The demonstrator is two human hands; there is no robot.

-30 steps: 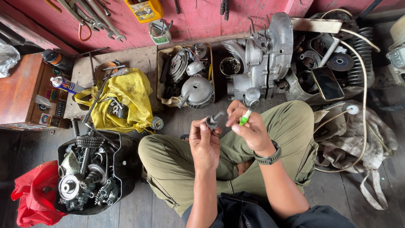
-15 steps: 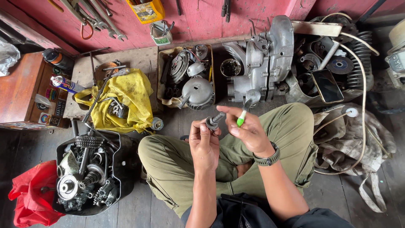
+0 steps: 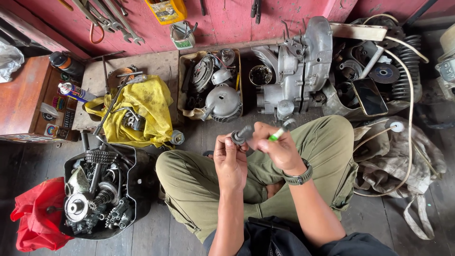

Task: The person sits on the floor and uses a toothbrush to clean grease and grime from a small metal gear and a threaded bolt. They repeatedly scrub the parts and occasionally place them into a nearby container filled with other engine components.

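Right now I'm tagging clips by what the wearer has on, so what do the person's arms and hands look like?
Both forearms are bare, with no gloves on the left hand or the right hand. The right wrist carries a dark wristwatch with a chunky band. Dark sleeves show only near the upper arms at the bottom edge. No rings or markings can be made out.
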